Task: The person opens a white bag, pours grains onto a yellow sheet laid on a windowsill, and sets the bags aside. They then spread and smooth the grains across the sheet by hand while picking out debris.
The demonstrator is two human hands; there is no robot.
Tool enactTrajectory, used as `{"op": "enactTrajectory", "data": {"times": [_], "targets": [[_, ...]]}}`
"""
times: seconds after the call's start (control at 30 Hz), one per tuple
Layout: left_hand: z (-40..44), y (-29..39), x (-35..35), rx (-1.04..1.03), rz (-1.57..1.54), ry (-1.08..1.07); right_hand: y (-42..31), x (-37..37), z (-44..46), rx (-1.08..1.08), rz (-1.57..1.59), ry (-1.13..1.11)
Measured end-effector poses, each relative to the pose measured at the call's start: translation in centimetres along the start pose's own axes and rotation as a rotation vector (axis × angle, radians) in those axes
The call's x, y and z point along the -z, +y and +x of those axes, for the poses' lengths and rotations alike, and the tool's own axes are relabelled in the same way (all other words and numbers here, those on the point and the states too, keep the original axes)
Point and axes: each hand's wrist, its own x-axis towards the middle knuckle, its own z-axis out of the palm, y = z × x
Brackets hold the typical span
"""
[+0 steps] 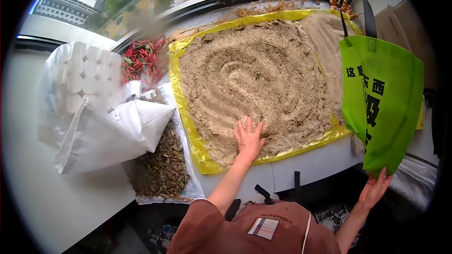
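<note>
My left hand rests with fingers spread on a broad layer of small pale grains, near its front edge. Swirled ridges run through the grains, which lie on a yellow sheet. At the right, my right hand touches the bottom corner of a bright green bag with black printing and black handles. The bag's corner lies against the fingertips, and its bottom edge hides part of the fingers.
Left of the sheet are red chillies, a white sack, egg trays in clear plastic and dried brown pods. Behind stand dried stalks along the window. Cardboard boxes are behind the bag.
</note>
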Motion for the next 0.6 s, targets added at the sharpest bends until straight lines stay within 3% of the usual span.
{"op": "enactTrajectory", "data": {"times": [0.03, 0.13, 0.23, 0.33, 0.37, 0.47, 0.6], "targets": [[-0.8, -0.5, 0.3, -0.046, -0.109, -0.013, -0.1, -0.1, 0.0, 0.007, 0.001, 0.001], [-2.9, -3.3, 1.4, -0.089, 0.008, -0.034, -0.3, 0.2, 0.2, 0.011, 0.000, 0.008], [-2.9, -8.2, 0.6, -0.135, 0.079, 0.140, -0.1, 0.7, 0.2, 0.000, 0.004, 0.018], [-1.0, -10.9, 1.3, -0.162, -0.080, 0.164, 0.1, 0.6, 0.4, -0.003, 0.022, 0.017], [0.2, -11.4, 1.6, -0.242, -0.015, 0.285, 0.1, 0.5, 0.4, -0.003, 0.022, 0.022], [4.0, -11.4, 3.5, -0.054, -0.230, 0.234, -0.3, 0.8, 0.3, -0.003, 0.004, 0.055], [10.3, -9.1, 6.6, 0.025, -0.142, 0.402, -0.9, 1.6, 0.7, 0.014, 0.006, 0.086]]}}
